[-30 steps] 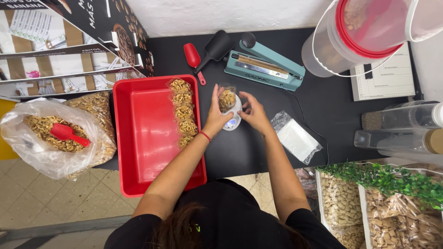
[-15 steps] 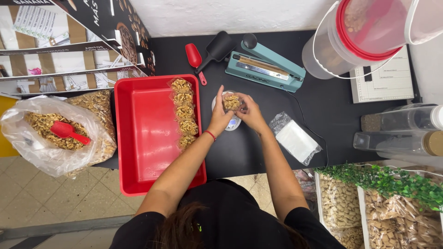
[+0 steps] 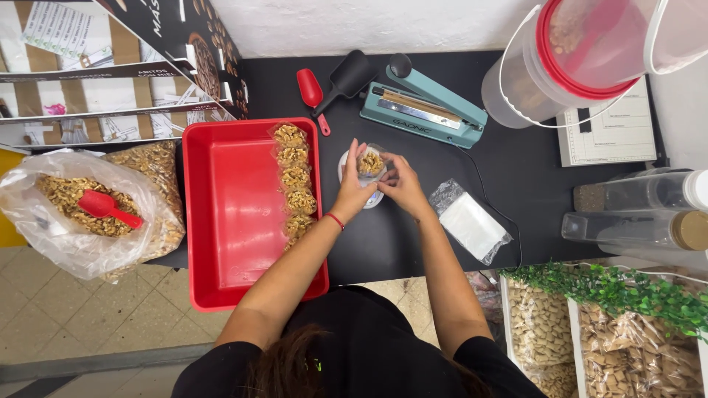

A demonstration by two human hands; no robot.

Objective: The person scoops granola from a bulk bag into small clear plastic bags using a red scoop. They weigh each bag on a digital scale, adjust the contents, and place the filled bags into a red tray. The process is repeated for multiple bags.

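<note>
Both hands pinch a small clear bag of walnuts (image 3: 370, 163) over a small scale (image 3: 361, 179) at bench (image 3: 516, 169) centre: left hand (image 3: 353, 188) curled round its left side, right hand (image 3: 399, 183) closed on its right. Red tray (image 3: 236, 214) at 9 o'clock, heat sealer (image 3: 422, 107) at 1 o'clock.

Single head view, looking straight down from above person's head onto black counter (image 3: 560, 221); moderately near, whole counter visible, wall along far edge, floor at left.

Black matte surface (image 3: 590, 221) against a white rough-plastered wall (image 3: 354, 26); beige tiled floor (image 3: 66, 317) at left; cardboard display shelving (image 3: 88, 103) upper left; even, bright light.
</note>
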